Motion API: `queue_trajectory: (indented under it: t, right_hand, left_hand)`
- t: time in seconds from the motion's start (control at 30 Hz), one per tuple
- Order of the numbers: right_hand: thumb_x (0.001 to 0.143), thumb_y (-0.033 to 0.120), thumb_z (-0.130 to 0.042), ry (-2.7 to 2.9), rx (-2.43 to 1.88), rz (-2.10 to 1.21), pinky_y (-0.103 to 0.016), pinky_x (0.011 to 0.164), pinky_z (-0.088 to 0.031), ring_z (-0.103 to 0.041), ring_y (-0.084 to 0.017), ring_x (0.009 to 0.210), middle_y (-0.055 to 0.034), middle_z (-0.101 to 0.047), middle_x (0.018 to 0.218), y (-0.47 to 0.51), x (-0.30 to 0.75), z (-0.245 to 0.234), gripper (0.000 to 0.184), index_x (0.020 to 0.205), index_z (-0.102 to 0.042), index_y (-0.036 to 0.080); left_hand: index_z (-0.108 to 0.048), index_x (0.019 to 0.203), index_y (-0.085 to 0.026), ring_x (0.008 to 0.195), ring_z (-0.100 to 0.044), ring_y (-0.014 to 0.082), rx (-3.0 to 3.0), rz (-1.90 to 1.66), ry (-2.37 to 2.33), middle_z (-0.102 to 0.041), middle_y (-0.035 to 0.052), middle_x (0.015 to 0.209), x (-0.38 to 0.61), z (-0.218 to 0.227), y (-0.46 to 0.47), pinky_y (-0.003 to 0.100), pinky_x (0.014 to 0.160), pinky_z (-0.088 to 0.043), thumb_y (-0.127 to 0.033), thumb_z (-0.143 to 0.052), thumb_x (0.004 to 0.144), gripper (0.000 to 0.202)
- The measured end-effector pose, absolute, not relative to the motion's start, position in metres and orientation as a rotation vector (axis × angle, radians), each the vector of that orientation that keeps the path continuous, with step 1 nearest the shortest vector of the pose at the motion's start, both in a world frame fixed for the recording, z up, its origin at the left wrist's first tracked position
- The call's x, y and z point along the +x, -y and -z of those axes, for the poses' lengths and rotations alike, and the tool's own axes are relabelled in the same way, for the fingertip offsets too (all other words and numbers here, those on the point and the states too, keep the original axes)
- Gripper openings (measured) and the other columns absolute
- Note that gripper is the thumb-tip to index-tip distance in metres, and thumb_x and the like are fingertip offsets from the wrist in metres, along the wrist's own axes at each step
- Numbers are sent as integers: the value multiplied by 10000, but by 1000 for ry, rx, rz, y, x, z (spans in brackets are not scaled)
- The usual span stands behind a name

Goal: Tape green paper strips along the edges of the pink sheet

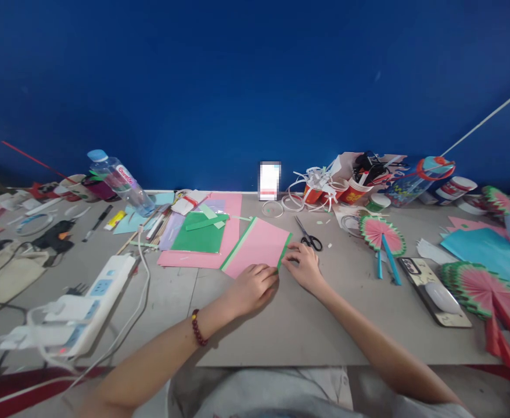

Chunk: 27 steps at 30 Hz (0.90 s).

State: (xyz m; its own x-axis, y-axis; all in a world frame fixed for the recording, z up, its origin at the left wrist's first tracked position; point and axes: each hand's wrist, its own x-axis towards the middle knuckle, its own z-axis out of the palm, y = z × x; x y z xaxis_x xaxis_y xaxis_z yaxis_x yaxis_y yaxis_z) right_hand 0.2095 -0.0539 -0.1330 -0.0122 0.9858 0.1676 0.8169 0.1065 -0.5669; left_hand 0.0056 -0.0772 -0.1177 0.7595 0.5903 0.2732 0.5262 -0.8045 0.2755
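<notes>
A pink paper sheet (261, 244) lies tilted on the desk, with a green strip along its left edge and a darker green strip (284, 251) along its right edge. My left hand (257, 286) lies over the sheet's lower corner, fingers side by side and bent slightly; its thumb is hidden. At the right edge, my right hand (305, 267) touches the green strip with its fingertips, thumb and forefinger apart. Just beyond that hand rest black-handled scissors (311, 239). Left of the sheet, green paper in a clear sleeve (200, 235) lies on larger pink paper (233, 212).
A power strip (102, 290) with plugs and cables sits at left, near a water bottle (124, 183) and a glue gun (57, 238). Cups of tools (355, 191) stand at the back. Paper fans (383, 235) and a phone (429, 290) bearing a white mouse (442, 297) lie right.
</notes>
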Motion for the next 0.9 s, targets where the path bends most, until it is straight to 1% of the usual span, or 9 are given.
queue_trajectory:
  t: [0.3,0.67,0.9]
  right_hand:
    - [771,271,-654,1884,-1751,-449,-449,851,-368,-518,-273,1031,-43,-620,1143,54,210,129,93,696,-707,258]
    - [789,303,-634,1911,-1739,-417,-433,838,-367,-516,-265,1025,-40,-613,1136,52,211,132,111,717,-711,268]
    - [780,306,-646,1920,-1760,-438,-433,841,-366,-515,-270,1039,-37,-614,1137,52,210,130,101,711,-712,271]
  left_hand:
    - [-563,1116,-177,1079,-535,224,2781,-498,-903,-602,84,1182,7,115,78,374,903,-460,-193,-492,883,244]
    - [-536,1159,-177,1024,-527,224,2838,-457,-877,-571,90,1260,10,112,76,374,847,-447,-213,-473,890,279]
    - [-514,1189,-181,1022,-506,241,2827,-416,-899,-561,94,1264,13,111,76,387,852,-424,-224,-474,878,317]
